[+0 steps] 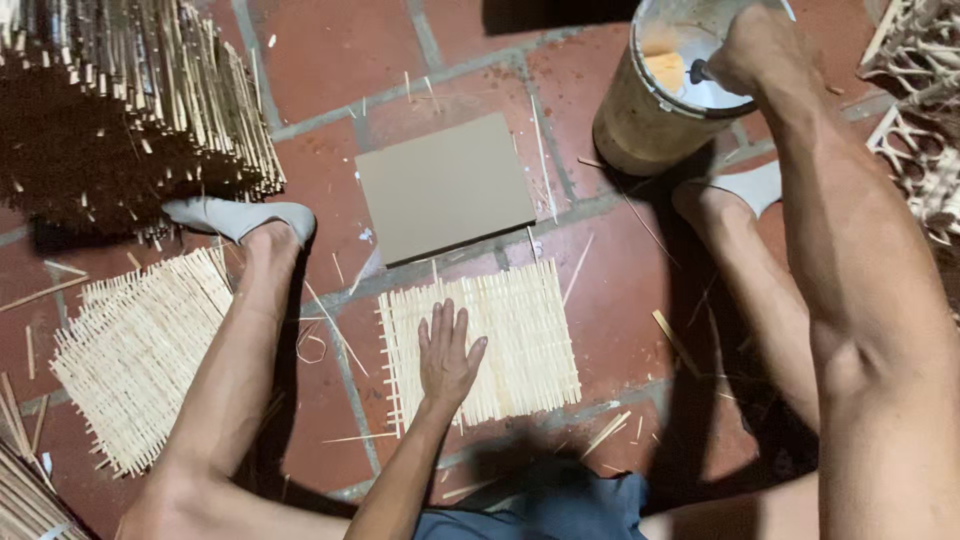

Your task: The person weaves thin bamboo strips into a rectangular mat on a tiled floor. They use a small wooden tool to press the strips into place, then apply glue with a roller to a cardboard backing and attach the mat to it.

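— Left hand [448,358]?

— Flat, fingers spread, palm down on the stick mat [530,330] at lower centre of the frame. Gripping nothing, only pressing.

— Right hand [755,50]?

— Top right, closed around a dark handle [700,72] that dips into the tub [640,120]. Something yellow [665,70] at the end of it, inside the rim.

— Advice for the dip?

— Probably best to load lightly and wipe the excess on the tub's rim. Keep the palm weight even on the mat so the thin sticks stay side by side. Mind the reach, too: tub well apart from the mat, with the grey board [445,185] between them, so drips could land on the board or the brick floor [330,60].

— Anything unclear?

— Plenty. Hard to tell whether the yellow thing is a brush head, a sponge or a lump of paste. Contents of the tub mostly hidden by the hand and the rim. No telling what binds the mat's sticks together. Pile of similar mats [140,350] at left, partly covered by a leg. Dark bundle of sticks [120,110] at upper left, cut by the frame. Pale woven pieces [920,100] at the right edge, cut off too, shape not readable.
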The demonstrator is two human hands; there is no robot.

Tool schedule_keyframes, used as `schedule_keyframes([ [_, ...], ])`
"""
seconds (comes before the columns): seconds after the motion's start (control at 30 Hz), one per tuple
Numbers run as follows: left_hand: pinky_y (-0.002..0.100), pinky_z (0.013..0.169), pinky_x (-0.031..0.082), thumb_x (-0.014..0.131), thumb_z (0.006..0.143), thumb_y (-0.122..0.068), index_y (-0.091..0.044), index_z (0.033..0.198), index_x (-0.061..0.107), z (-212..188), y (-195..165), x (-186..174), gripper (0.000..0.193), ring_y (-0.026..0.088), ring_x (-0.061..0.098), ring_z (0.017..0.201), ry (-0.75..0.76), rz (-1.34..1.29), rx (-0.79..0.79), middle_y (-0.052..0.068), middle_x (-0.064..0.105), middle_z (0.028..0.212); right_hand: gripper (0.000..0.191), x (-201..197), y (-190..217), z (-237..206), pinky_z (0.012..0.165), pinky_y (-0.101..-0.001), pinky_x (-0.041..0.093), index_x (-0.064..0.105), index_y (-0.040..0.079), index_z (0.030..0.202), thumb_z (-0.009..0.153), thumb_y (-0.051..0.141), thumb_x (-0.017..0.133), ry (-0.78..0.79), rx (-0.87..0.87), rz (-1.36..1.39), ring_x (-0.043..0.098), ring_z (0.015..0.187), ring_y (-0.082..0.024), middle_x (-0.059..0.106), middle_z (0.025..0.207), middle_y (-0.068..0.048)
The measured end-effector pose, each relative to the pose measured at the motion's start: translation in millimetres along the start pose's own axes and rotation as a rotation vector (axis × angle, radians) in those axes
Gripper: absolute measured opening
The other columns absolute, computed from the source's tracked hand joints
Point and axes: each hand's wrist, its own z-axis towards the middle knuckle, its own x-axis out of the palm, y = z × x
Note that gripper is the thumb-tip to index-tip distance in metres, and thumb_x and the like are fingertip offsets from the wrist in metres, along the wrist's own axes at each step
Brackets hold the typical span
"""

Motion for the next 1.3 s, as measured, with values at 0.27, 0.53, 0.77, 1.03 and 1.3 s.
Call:
schedule_keyframes([
  [0.27,0.056,0.123,0.016,0.065,0.093,-0.041,-0.003,0.146,0.05,0,-3,-5,0.067,0.037,0.028,0.151,-0.003,-0.008,-0.011,0.021,0.036,0.161,0.021,-47,-46,-40,0.05,-0.0377,0.052,0.073,-0.008,0.103,0.105,0.012,0.075,0.041,0.048,0.262,0.067,0.067,-0.025,0.07,0.082,-0.018],
  [0.53,0.055,0.124,0.013,0.064,0.095,-0.041,-0.002,0.145,0.051,0,-3,-5,0.066,0.036,0.026,0.152,0.005,-0.023,-0.017,0.021,0.035,0.161,0.02,-108,-60,-115,0.045,-0.0317,0.043,0.071,-0.001,0.113,0.107,0.017,0.065,0.096,0.372,0.734,0.061,0.058,-0.014,0.069,0.081,-0.012],
  [0.77,0.056,0.123,0.014,0.065,0.094,-0.04,-0.001,0.146,0.051,4,-1,-9,0.066,0.037,0.025,0.153,0.013,-0.05,-0.005,0.022,0.033,0.162,0.021,-48,-46,-156,0.047,-0.0273,0.041,0.07,-0.006,0.111,0.108,0.016,0.071,0.032,0.414,0.96,0.055,0.057,-0.011,0.064,0.08,-0.008],
  [1.03,0.059,0.122,0.015,0.065,0.093,-0.045,0.002,0.147,0.045,11,14,-33,0.075,0.04,0.023,0.153,0.157,0.064,0.083,0.025,0.031,0.161,0.022,-21,-44,-165,0.045,-0.0243,0.038,0.068,0.0,0.104,0.113,0.02,0.066,0.03,0.442,1.368,0.052,0.054,-0.01,0.064,0.079,-0.005],
  [1.3,0.057,0.124,0.008,0.056,0.096,-0.053,0.0,0.152,0.04,3,21,-25,0.079,0.035,0.019,0.155,0.118,0.068,0.048,0.02,0.028,0.165,0.021,-42,-31,-167,0.048,-0.026,0.048,0.072,-0.004,0.117,0.102,0.006,0.063,-0.146,0.253,0.729,0.06,0.064,-0.01,0.067,0.085,-0.007],
])
